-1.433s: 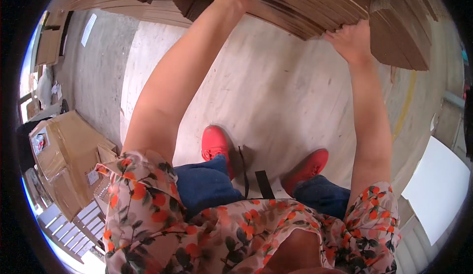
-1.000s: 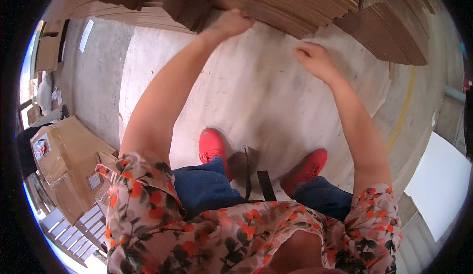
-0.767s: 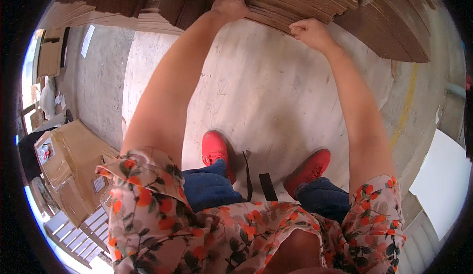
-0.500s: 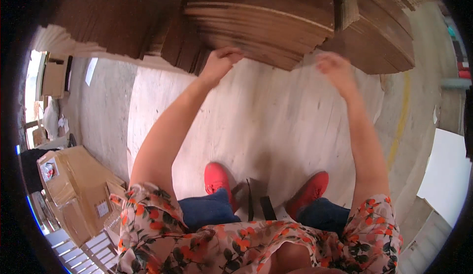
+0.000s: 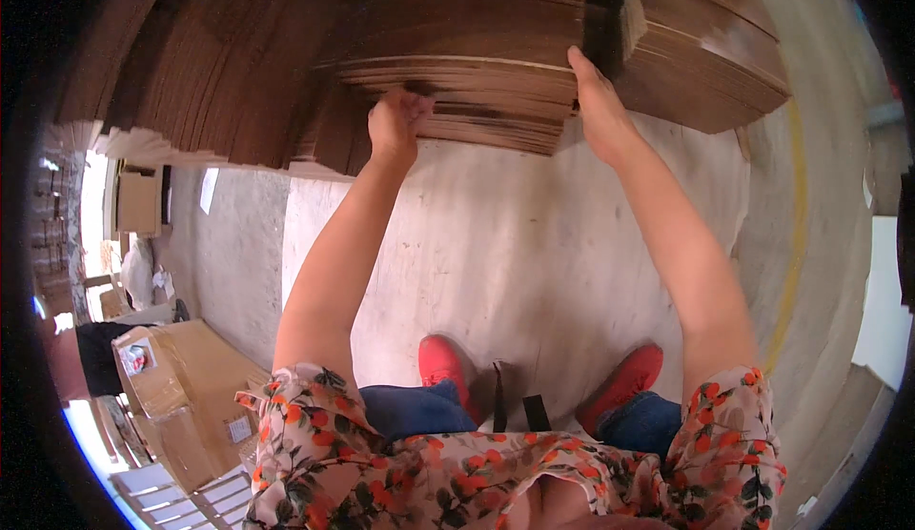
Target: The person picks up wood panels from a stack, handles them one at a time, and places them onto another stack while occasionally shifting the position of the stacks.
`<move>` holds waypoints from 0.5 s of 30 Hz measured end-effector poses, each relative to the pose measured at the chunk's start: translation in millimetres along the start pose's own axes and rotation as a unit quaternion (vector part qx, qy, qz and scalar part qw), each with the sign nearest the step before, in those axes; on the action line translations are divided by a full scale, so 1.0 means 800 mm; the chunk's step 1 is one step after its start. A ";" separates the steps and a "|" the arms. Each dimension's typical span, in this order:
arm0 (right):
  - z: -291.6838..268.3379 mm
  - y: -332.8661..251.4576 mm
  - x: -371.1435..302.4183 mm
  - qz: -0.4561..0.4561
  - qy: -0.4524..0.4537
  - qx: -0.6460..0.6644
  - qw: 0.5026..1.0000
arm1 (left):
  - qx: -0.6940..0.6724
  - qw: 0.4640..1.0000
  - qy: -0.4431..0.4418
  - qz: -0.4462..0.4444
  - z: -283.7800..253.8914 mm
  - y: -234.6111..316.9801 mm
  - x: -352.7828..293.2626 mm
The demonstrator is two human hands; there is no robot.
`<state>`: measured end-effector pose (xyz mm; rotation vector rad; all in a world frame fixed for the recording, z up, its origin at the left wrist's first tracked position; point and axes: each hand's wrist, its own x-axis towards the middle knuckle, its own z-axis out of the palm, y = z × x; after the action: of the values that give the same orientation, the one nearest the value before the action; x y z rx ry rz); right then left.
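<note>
Pink floral sleeves lie nearest, at the bottom of the frame. Higher up, your left hand curls at the front of the brown cardboard stack at top centre, though you can't tell whether its grip holds any sheets, while your right hand has its grip wide, fingers extended along the stack's right edge.

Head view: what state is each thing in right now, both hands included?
Left hand: fingers curled at the middle stack's front; grip unclear.
Right hand: open, fingers extended, by the stack's right corner.
Middle cardboard stack: layered, edges uneven.
Right cardboard stack: layered, dark gap beside the middle one.
Carton: taped, looks closed.
Red shoes: worn, on the floor.
</note>
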<state>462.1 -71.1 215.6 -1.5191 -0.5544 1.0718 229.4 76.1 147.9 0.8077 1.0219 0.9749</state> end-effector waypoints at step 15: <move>-0.232 -0.040 -0.024 0.142 -0.167 -0.052 0.974 | 0.112 0.975 0.070 -0.180 0.128 0.027 -0.111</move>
<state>618.7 -174.6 241.6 -1.5487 -0.6433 1.5582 302.3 -8.6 227.9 0.7108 1.3646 0.6184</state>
